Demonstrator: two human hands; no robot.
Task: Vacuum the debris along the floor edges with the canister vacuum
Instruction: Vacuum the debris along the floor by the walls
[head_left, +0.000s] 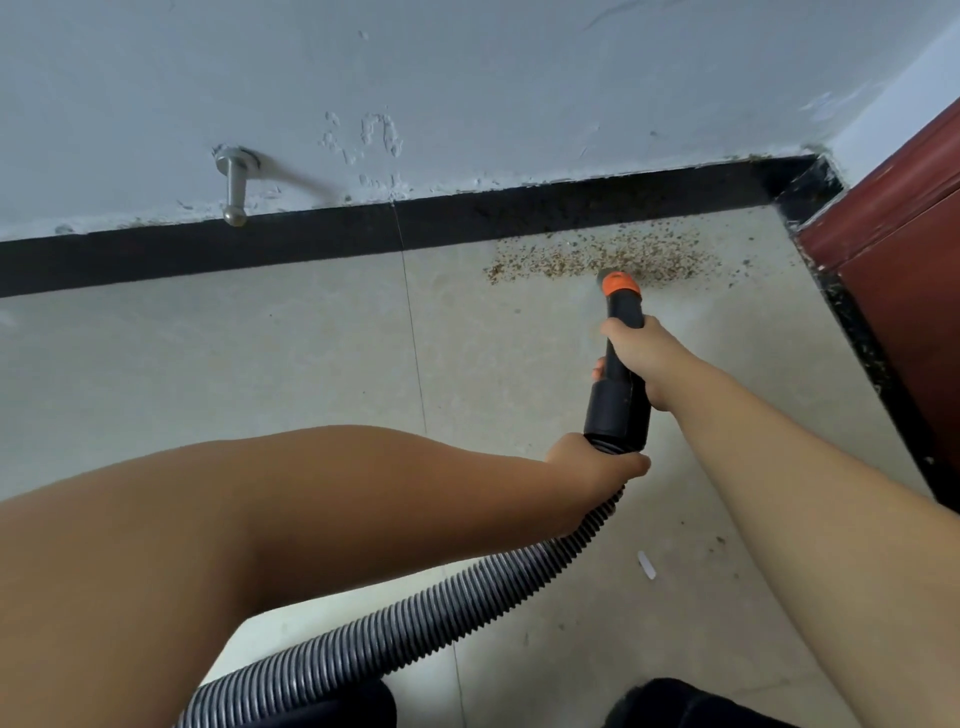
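Head view: right hand (636, 358) wraps the rigid black nozzle (621, 332), its orange tip (618, 283) at the near edge of the debris (597, 257) lying far right along the black skirting (311, 239). Left hand (597, 465) curls round the ribbed hose (415, 608) just below the cuff. Judged: nozzle stiff and light, hose floppy, so steer from the nozzle.

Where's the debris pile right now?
Head view, upper right: the debris lies against the black baseboard, just ahead of the orange nozzle tip.
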